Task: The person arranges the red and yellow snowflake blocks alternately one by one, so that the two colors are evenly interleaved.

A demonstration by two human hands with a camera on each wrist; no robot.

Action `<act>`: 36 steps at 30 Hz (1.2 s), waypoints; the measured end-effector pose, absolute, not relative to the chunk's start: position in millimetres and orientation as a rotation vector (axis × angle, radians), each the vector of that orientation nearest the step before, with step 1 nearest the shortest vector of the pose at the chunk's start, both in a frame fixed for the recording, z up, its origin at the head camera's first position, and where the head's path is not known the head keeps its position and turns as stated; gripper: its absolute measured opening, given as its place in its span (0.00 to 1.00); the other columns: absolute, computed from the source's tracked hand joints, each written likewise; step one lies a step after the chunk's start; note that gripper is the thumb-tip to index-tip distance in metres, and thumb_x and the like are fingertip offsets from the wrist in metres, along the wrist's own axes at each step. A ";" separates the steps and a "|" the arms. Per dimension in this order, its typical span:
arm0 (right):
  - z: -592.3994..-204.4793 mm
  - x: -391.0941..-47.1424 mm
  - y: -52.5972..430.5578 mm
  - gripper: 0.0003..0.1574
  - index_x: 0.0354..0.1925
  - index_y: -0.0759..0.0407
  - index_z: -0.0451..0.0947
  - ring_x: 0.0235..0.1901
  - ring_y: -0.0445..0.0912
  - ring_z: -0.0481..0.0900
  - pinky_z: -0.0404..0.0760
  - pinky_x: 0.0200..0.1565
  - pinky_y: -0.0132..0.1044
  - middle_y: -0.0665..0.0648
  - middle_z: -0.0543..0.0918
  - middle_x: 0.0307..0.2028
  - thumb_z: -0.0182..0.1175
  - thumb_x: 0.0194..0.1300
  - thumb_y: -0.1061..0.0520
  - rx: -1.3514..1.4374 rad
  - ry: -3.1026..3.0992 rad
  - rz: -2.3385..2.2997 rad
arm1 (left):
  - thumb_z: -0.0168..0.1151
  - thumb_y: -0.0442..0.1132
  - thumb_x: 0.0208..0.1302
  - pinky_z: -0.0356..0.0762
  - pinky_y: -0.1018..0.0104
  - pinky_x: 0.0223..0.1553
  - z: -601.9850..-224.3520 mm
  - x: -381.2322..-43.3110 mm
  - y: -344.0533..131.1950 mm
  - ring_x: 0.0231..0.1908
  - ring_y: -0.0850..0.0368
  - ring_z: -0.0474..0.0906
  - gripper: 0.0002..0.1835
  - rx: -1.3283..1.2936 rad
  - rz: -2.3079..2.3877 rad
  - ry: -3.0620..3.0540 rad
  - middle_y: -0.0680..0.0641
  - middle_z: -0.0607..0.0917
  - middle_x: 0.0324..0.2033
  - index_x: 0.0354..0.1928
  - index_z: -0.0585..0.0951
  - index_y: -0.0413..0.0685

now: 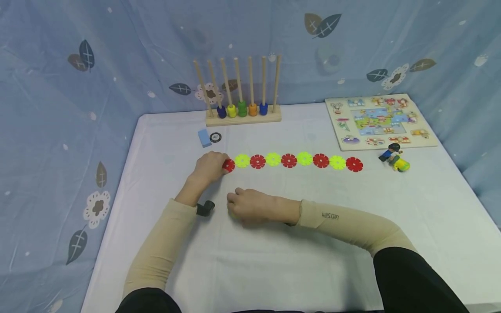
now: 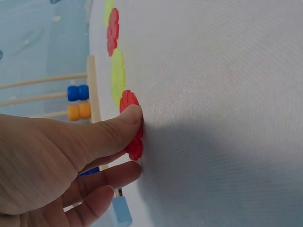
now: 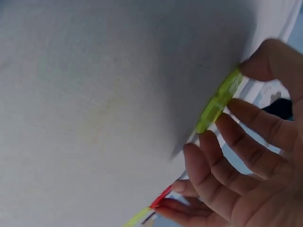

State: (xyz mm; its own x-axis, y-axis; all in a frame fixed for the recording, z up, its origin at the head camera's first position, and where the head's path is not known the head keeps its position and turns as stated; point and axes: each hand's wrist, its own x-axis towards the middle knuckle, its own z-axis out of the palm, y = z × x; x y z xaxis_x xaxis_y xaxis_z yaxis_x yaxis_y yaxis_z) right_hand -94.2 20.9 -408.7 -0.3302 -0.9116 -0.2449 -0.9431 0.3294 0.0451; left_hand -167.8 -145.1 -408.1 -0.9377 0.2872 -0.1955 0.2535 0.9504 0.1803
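Note:
A row of flower-shaped plastic discs, alternating red and yellow-green, runs across the white table in the head view. At its left end my left hand (image 1: pixel 209 167) pinches a red disc (image 2: pixel 129 99) between thumb and fingers. This disc sits edge to edge with a yellow-green one (image 1: pixel 242 161). Nearer to me, low over the table, is my right hand (image 1: pixel 250 205). The right wrist view shows it holding a loose yellow-green disc (image 3: pixel 218 101) by its edges, thumb on one end and fingertips along the other side. In the head view the hand hides most of that disc.
A wooden peg rack (image 1: pixel 243 117) with coloured beads stands at the back. Before it lie a blue block (image 1: pixel 204 138) and a black round token (image 1: pixel 215 137). At the back right are a picture puzzle board (image 1: pixel 344 126) and a small toy figure (image 1: pixel 391 152) beside a yellow-green toy (image 1: pixel 401 164).

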 end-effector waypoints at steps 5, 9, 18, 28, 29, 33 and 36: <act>-403.3 -98.9 24.6 0.33 0.56 0.53 0.76 0.43 0.45 0.77 0.81 0.46 0.30 0.53 0.77 0.51 0.68 0.54 0.44 -1.588 2.356 0.195 | 0.69 0.41 0.59 0.82 0.53 0.50 -407.2 -167.2 -145.9 0.47 0.46 0.83 0.22 0.410 0.230 2.888 0.42 0.86 0.47 0.55 0.80 0.44; -404.2 -98.6 31.0 0.31 0.54 0.54 0.76 0.41 0.45 0.77 0.82 0.42 0.30 0.53 0.79 0.49 0.69 0.53 0.44 -1.656 2.359 0.231 | 0.69 0.41 0.59 0.81 0.53 0.52 -406.8 -166.6 -145.4 0.47 0.47 0.82 0.22 0.394 0.232 2.882 0.42 0.86 0.47 0.55 0.80 0.44; -403.9 -96.8 50.0 0.32 0.52 0.52 0.77 0.40 0.44 0.78 0.82 0.41 0.29 0.52 0.79 0.48 0.71 0.50 0.42 -1.663 2.365 0.307 | 0.69 0.41 0.58 0.81 0.53 0.51 -407.1 -166.5 -145.3 0.47 0.47 0.82 0.22 0.405 0.225 2.885 0.42 0.86 0.47 0.55 0.80 0.45; -399.0 -112.7 147.6 0.28 0.48 0.49 0.80 0.47 0.46 0.76 0.82 0.50 0.40 0.52 0.79 0.51 0.72 0.47 0.47 -1.172 2.497 -0.148 | 0.70 0.40 0.57 0.81 0.53 0.51 -404.5 -166.2 -146.2 0.45 0.47 0.83 0.21 0.426 0.277 2.892 0.41 0.87 0.46 0.53 0.81 0.44; -399.1 -114.9 160.5 0.28 0.48 0.48 0.80 0.47 0.46 0.76 0.82 0.50 0.41 0.53 0.79 0.51 0.73 0.47 0.47 -1.122 2.524 -0.168 | 0.70 0.40 0.57 0.81 0.53 0.50 -404.5 -166.3 -146.4 0.45 0.47 0.83 0.21 0.428 0.279 2.894 0.41 0.87 0.46 0.53 0.81 0.44; -397.3 -121.3 209.6 0.29 0.49 0.50 0.80 0.48 0.49 0.76 0.83 0.50 0.46 0.55 0.78 0.52 0.74 0.46 0.48 -0.909 2.624 -0.218 | 0.70 0.40 0.57 0.81 0.54 0.51 -405.8 -166.1 -146.6 0.44 0.48 0.83 0.21 0.422 0.282 2.895 0.42 0.87 0.45 0.53 0.81 0.44; -393.4 -125.6 241.0 0.29 0.49 0.53 0.80 0.47 0.52 0.77 0.82 0.49 0.51 0.59 0.78 0.53 0.73 0.47 0.50 -0.767 2.678 -0.203 | 0.70 0.39 0.58 0.81 0.54 0.51 -407.8 -165.8 -146.5 0.45 0.47 0.82 0.22 0.426 0.276 2.894 0.41 0.87 0.46 0.54 0.80 0.43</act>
State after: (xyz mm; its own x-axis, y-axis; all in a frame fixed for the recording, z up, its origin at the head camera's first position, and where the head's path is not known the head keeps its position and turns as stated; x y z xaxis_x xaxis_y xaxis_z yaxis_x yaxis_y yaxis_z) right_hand -125.6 241.0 -393.4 -0.7937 -0.5356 -0.2884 -0.4860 0.8435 -0.2288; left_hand -165.8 -146.5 -407.8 -0.9377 0.3019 -0.1718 0.2640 0.9409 0.2123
